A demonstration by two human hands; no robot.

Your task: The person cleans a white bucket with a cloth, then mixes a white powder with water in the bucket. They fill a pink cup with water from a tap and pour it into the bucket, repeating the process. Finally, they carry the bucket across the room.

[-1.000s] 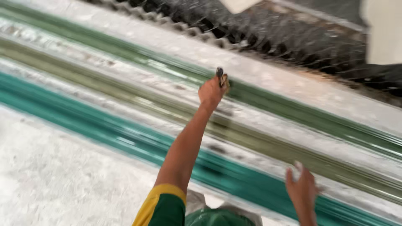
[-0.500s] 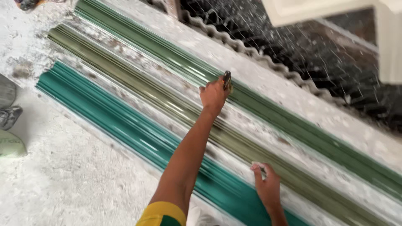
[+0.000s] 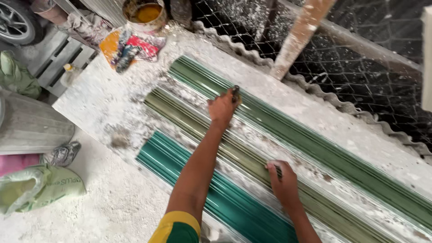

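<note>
olive moulding (image 3: 198,123) looks part smoothed, loads left. left hand (image 3: 222,107) pinches a dark tool (image 3: 235,93), right hand (image 3: 283,182) fingers curled, pressing it.

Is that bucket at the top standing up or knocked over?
Standing up. The bucket sits upright with its round mouth facing up, and yellow-orange paint shows inside, not spilling out.

The teal moulding (image 3: 216,189) shines glossy and smooth; the olive moulding (image 3: 202,128) and green moulding (image 3: 315,144) look duller, dusted white. The worktop (image 3: 103,103) is rough, chalky. Wire mesh (image 3: 360,76) is thin metal.
</note>
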